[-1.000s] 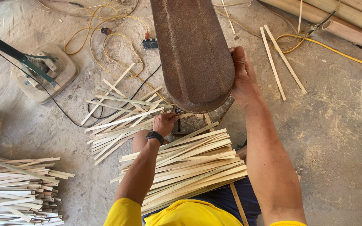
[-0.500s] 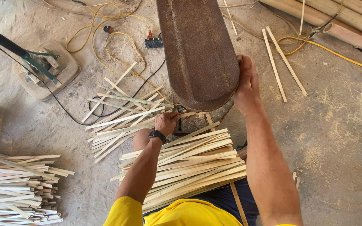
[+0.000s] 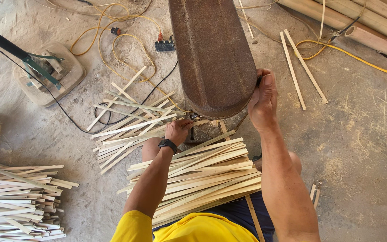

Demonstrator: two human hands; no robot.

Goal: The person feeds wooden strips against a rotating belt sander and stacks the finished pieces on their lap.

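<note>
Bamboo splints, pale and flat, lie in a heap (image 3: pixel 16 199) far to the left of the rusty brown metal housing (image 3: pixel 211 54) that hangs over the middle of the floor. Up and left of the housing stands a fan base (image 3: pixel 50 74) on dusty concrete, with a yellow cable (image 3: pixel 113 42) looping from it toward a small power strip (image 3: pixel 164 45) just beside the housing's left edge. A loose scatter of thin strips (image 3: pixel 126 125) fans out on the ground left of the housing's rounded end. The left hand (image 3: pixel 178 130), with a black wristwatch (image 3: pixel 168 144) on its wrist, is just under that rounded end; its fingers are curled down over something at the machine's foot, but whether they pinch a strip cannot be told. Below the housing, across the person's lap, rests a thick bundle of bamboo strips (image 3: pixel 202 172), touching the left forearm. The right hand (image 3: pixel 261 101) lies against the housing's lower right edge, fingers wrapped around the rim and thumb laid along its side, gripping the metal. Right of the housing two single strips (image 3: pixel 298 67) lie crossed on the floor, and thick bamboo poles (image 3: pixel 363 22) run along the upper right corner.
</note>
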